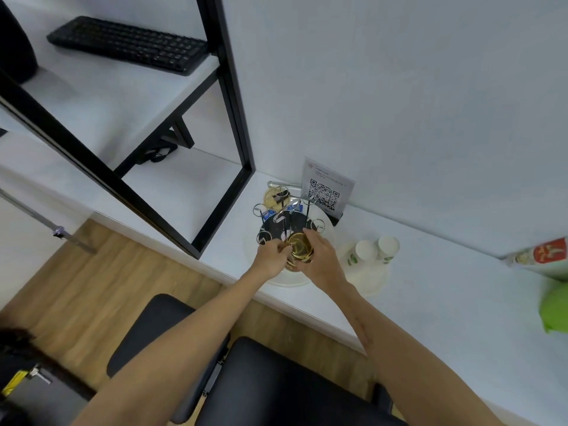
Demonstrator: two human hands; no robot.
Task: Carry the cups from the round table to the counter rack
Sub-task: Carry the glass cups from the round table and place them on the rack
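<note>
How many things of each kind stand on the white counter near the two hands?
Gold-rimmed glass cup, held by left hand and right hand: 1
White paper cups: 2
Chrome wire cup rack: 1
QR code sign: 1
Total: 5

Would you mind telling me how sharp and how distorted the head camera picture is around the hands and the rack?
Head view: wide-angle bending bows the black shelf frame and counter edge; light is soft and even, with faint shadows; the left hand and right hand around the gold-rimmed cup look slightly smeared; the wire rack is soft; the QR sign shows its code, its text unreadable.
</note>
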